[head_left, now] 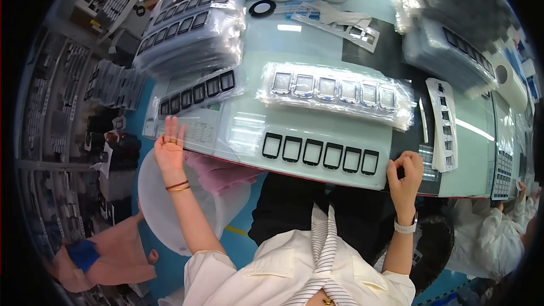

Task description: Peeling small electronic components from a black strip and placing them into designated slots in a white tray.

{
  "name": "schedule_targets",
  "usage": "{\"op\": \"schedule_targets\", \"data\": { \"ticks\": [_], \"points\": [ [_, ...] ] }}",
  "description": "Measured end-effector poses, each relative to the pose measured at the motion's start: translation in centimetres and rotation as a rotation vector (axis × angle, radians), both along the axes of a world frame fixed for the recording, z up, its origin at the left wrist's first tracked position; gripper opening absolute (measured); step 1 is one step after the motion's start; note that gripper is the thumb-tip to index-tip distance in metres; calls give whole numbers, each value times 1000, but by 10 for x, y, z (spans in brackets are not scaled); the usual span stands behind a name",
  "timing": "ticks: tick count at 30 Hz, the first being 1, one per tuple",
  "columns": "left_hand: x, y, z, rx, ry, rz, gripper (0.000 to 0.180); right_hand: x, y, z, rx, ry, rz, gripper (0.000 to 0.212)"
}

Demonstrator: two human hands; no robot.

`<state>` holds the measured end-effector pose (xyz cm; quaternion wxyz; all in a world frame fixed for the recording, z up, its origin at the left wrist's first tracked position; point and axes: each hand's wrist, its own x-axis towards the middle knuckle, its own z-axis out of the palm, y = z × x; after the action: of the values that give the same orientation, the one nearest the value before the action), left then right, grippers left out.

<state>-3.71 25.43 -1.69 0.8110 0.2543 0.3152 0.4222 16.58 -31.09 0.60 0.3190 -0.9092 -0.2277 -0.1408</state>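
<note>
My left hand [170, 153] is at the table's front left edge, palm up, with its fingers stretched apart and nothing in it. Closest to it lies a clear plastic tray [195, 97] of black frames. My right hand [407, 175] is at the front edge on the right, fingers curled in toward the thumb; whatever they may pinch is hidden. Between my hands, a row of several black rectangular frames [313, 152] with clear windows lies on the glass-like tabletop. Behind this row sits a stack of clear trays [334, 110] holding similar frames.
Tall stacks of filled trays [192, 45] stand back left, with more [447, 51] back right. A white strip with square windows [443, 124] and a thin pale tool [423, 120] lie right. A black tape ring [262, 8] lies behind. Left below is a translucent bin [164, 215].
</note>
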Motion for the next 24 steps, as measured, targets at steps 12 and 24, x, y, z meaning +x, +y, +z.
{"op": "schedule_targets", "data": {
  "ticks": [12, 24],
  "points": [
    [-10, 2, 23, 42, 59, 129, 53, 38, -57, 26, 95, -42, -126, 10],
    [-18, -23, 55, 723, 114, 247, 33, 77, -110, 8, 134, -8, -465, 22]
  ]
}}
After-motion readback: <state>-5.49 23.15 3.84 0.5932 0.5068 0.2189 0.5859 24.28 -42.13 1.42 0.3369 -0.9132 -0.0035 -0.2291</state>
